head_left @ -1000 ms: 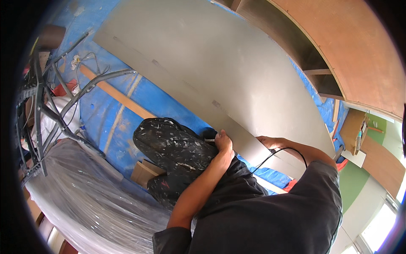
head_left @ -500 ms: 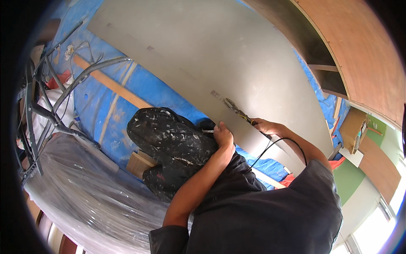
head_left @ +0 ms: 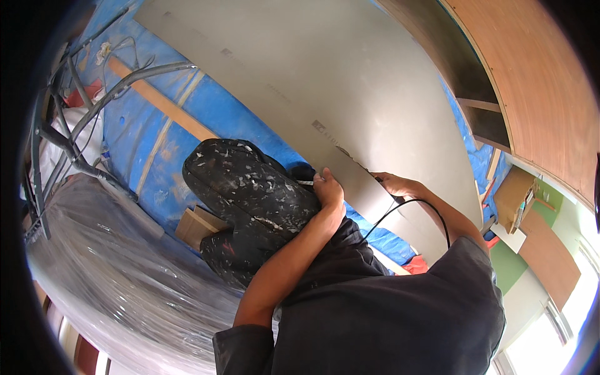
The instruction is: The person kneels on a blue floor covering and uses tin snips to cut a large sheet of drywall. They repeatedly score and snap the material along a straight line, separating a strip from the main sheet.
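Observation:
A large thin grey sheet (head_left: 375, 75) with faint printed marks lies in front of me. My left hand (head_left: 329, 190) is closed on the near edge of the sheet, beside my paint-spattered dark knee. A small white piece shows by its fingers; I cannot tell what it is. My right hand (head_left: 400, 185) is wrapped round a pair of hand snips (head_left: 344, 152). Their jaws sit along a slit line in the sheet, largely hidden by it. Between both hands, the near strip of the sheet bends up a little. A black cord (head_left: 409, 202) loops beside my right forearm.
Blue sheeting (head_left: 219, 115) covers the floor under a wooden batten (head_left: 159, 100). Dark bent tubes (head_left: 75, 159) stand at the left, above a plastic-wrapped bulk (head_left: 125, 262). A wooden cabinet (head_left: 531, 81) rises at the right. Wood blocks (head_left: 199, 226) lie by my knee.
The snips' jaws, plain to see above the sheet before, are now mostly hidden at the slit. Both hands keep nearly the same places; the view has shifted slightly.

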### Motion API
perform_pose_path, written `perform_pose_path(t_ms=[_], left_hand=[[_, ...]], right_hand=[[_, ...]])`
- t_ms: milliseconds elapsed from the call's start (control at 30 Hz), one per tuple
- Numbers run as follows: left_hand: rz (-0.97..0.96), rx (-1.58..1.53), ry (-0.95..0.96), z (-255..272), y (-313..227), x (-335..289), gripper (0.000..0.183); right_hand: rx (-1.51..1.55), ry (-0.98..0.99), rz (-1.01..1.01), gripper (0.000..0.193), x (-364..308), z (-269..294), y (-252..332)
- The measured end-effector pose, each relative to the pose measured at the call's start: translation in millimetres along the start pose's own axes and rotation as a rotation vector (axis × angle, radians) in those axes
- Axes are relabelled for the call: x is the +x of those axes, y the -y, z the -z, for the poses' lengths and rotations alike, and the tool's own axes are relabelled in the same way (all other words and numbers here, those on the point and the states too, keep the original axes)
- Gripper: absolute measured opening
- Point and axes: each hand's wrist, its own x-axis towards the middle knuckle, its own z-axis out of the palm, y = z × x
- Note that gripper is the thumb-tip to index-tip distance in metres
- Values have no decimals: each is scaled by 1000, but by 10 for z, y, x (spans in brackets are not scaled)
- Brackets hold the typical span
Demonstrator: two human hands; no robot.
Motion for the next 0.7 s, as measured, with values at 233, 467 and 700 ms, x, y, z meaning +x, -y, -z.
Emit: perform_pose_path(t_ms=[233,467,700], left_hand=[[-24,-26,-26,-6,104,70,30],[-8,-16,-1,7,62,27,32],[-37,-70,22,-7,67,50,29]], right_hand=[[184,13,54,42,-69,-18,-91],[-113,27,94,44,87,177,-84],[-142,29,-4,48,-82,123,-34]])
